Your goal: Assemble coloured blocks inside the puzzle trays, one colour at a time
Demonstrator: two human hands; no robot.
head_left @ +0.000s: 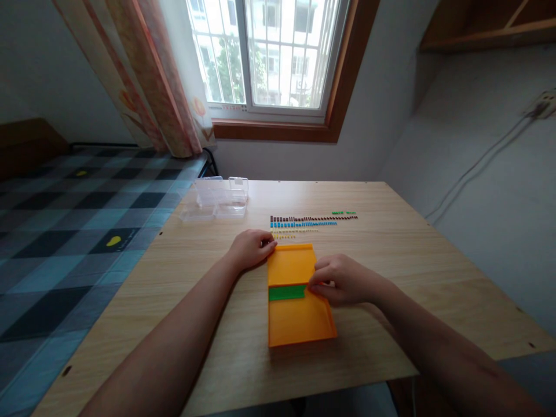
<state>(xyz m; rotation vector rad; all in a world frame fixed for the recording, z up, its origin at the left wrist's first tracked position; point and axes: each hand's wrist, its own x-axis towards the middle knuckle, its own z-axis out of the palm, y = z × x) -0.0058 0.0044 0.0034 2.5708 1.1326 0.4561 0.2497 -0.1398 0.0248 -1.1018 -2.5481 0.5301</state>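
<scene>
An orange two-part tray (299, 321) lies lengthwise on the table, a raised divider crossing its middle. Just below the divider, a strip of small green pieces (286, 293) runs from the left wall toward the right. My right hand (341, 280) is closed in a pinch at the strip's right end, by the tray's right edge; whatever is between the fingertips is too small to make out. At the tray's far left corner rests my left hand (252, 249), fingers curled together beside the small yellow pieces (284, 236). Its fingertips hide what they hold, if anything.
Beyond the tray run rows of tiny blue pieces (304, 224), dark brown pieces (313, 219) and a few green bits (343, 212). Clear plastic boxes (217, 200) stand at the table's back left. A checked bed (87, 231) adjoins the left side.
</scene>
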